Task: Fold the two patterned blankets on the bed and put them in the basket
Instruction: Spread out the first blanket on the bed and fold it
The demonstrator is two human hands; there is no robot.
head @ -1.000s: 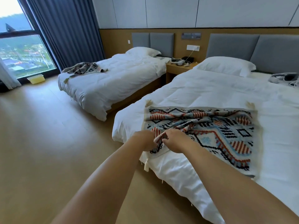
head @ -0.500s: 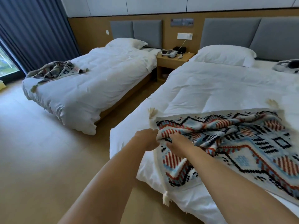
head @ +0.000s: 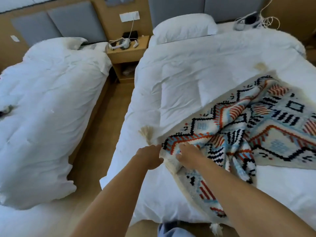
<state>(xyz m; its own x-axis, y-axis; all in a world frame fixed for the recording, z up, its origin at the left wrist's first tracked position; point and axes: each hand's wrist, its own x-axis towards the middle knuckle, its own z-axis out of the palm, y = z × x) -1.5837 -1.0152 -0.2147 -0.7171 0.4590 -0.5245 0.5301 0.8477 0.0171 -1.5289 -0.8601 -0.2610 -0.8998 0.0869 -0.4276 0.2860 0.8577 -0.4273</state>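
A patterned blanket (head: 266, 127) in blue, red, black and cream lies spread and rumpled on the near white bed (head: 188, 74), with cream tassels at its corners. My left hand (head: 150, 156) is closed on the blanket's left edge near a tassel. Beside it, my right hand (head: 188, 153) pinches the same edge, bunching the fabric. A dark scrap of the second blanket (head: 5, 110) peeks in at the far left edge, on the other bed. No basket is in view.
A second white bed (head: 47, 103) stands to the left across a narrow strip of wood floor. Between the headboards, a wooden nightstand (head: 128, 53) holds a headset and cables. A pillow (head: 184, 28) and another device (head: 248, 21) lie at the head of the near bed.
The view has swung right and closer to the near bed. Both hands keep their hold on the blanket's left edge and have drawn it up into more folds.
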